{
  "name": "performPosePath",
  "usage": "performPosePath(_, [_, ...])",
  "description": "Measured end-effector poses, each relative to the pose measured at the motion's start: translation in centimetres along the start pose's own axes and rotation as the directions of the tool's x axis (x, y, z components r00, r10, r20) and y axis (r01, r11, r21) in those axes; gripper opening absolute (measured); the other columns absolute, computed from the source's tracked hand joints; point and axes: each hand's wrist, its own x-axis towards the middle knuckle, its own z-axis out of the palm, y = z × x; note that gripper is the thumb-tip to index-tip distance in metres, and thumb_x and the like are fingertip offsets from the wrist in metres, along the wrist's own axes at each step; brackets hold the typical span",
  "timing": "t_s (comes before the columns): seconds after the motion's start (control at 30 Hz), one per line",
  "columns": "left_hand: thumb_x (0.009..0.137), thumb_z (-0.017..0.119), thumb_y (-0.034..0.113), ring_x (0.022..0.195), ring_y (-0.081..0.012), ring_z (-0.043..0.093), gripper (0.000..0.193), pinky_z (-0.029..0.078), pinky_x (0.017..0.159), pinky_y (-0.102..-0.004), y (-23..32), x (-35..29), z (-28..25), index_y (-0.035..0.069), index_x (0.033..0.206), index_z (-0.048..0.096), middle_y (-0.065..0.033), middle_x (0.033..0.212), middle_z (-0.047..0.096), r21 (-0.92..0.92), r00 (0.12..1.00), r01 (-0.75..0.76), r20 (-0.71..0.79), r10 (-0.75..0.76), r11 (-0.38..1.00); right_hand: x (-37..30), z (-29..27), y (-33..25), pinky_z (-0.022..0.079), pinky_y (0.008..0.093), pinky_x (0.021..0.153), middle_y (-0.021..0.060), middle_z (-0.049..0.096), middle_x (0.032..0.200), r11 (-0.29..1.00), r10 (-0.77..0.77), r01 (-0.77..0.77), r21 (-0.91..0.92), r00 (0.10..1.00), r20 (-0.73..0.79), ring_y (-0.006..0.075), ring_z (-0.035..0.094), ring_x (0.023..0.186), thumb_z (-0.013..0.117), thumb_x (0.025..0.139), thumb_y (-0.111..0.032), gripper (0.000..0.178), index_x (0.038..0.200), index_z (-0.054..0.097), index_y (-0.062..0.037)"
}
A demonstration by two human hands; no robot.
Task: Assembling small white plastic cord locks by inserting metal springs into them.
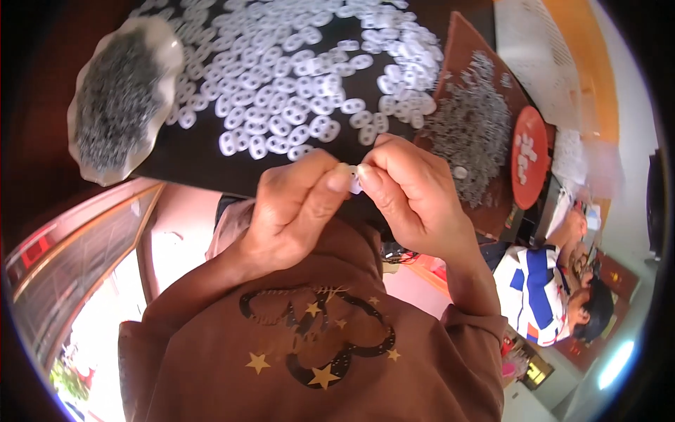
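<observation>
Dark table [193,151]; loose white two-holed pieces [283,67] spread far. Left hand [295,204], right hand [416,188]: thumb-and-finger pinches closed on one small white piece [355,184], near edge. Risk, judged: uneven fingertip pressure could make it slip and drop.

White glare fills the lower left, a lamp [616,365] glows lower right, and straight edges bend near dark corners

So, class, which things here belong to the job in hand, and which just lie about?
Likely job:
small white piece pinched by left hand and right hand
white two-holed pieces on the dark table
grey bits in the scalloped dish and on the brown board
red dish of white bits

Perhaps lying about:
pale sheet beside the board
dark wires
</observation>
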Motion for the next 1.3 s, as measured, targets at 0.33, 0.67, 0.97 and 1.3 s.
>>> performPosePath(0.33, [0.098,0.055,0.012,0.050,-0.0133,0.038,0.027,0.034,0.047,-0.0280,-0.4,0.1,0.3,-0.002,0.075,0.051,-0.0047,0.060,0.044,0.028,0.991,-0.100,0.094,0.097,0.995,-10.4,-17.4,7.6,0.038,0.0287,0.055,0.0022,0.055,0.065,0.653,0.358,-0.690,-0.312,0.644,-0.676,0.0066,0.046,0.062,0.056,0.097,-0.022,0.029,0.085,0.063,0.0032])
performPosePath(0.67, [0.095,0.058,0.009,0.047,-0.0157,0.040,0.027,0.034,0.045,-0.0297,-0.1,0.3,0.5,-0.002,0.071,0.052,-0.0066,0.059,0.046,0.031,0.991,-0.091,0.103,0.088,0.995,-7.2,-15.0,6.6,0.032,0.0286,0.053,0.0016,0.042,0.062,0.750,0.308,-0.555,-0.361,0.775,-0.552,0.0077,0.036,0.060,0.057,0.096,-0.023,0.031,0.079,0.056,0.0026])
performPosePath(0.97, [0.093,0.059,0.006,0.046,-0.0235,0.038,0.030,0.033,0.044,-0.0344,0.2,0.4,0.3,0.000,0.067,0.045,-0.0094,0.057,0.038,0.066,0.988,-0.132,0.094,0.125,0.989,4.9,-5.8,3.7,0.043,0.0268,0.062,0.0081,0.054,0.084,0.885,-0.055,0.018,-0.466,0.996,-0.065,0.0169,0.055,0.067,0.058,0.092,-0.005,0.013,0.104,0.061,-0.0002])
performPosePath(1.3, [0.091,0.059,0.004,0.047,-0.0261,0.041,0.027,0.032,0.045,-0.0359,-0.7,0.5,-0.3,-0.001,0.068,0.048,-0.0104,0.059,0.041,0.030,0.976,-0.197,0.106,0.193,0.980,7.8,-3.1,3.9,0.048,0.0415,0.067,0.0089,0.058,0.093,0.718,0.014,0.105,-0.688,0.986,0.165,0.0334,0.061,0.079,0.060,0.089,-0.009,0.010,0.098,0.059,-0.0040])
